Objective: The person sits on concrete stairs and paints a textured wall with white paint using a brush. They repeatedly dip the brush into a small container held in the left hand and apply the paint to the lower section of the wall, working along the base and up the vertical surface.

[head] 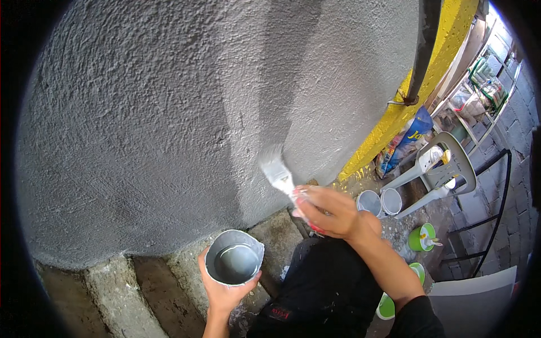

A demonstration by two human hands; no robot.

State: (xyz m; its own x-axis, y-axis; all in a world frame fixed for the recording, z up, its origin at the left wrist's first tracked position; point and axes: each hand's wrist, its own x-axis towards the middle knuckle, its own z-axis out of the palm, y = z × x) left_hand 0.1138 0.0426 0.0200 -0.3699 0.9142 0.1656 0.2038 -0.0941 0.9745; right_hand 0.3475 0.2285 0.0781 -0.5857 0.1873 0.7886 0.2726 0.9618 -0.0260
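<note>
My right hand [329, 211] grips a paintbrush [277, 173] by its handle, blurred by motion. Its pale bristles meet, or come very near, the rough plastered wall [169, 126], which looks grey with a lighter sheen on the right part. In my left hand [226, 291] is a small paint container [234, 257] with a grey-smeared rim, its mouth facing up. Grey liquid paint lies in the bottom of it. The container is below and left of the brush, close to the wall's lower edge.
Concrete steps [122, 300] run beneath the wall. A yellow-painted post [380, 131] borders it at right. Beyond stand a plastic chair [452, 164] with items on it, two white buckets [369, 203], green tubs [422, 236], a blue printed sack [408, 139] and a metal rack [486, 114].
</note>
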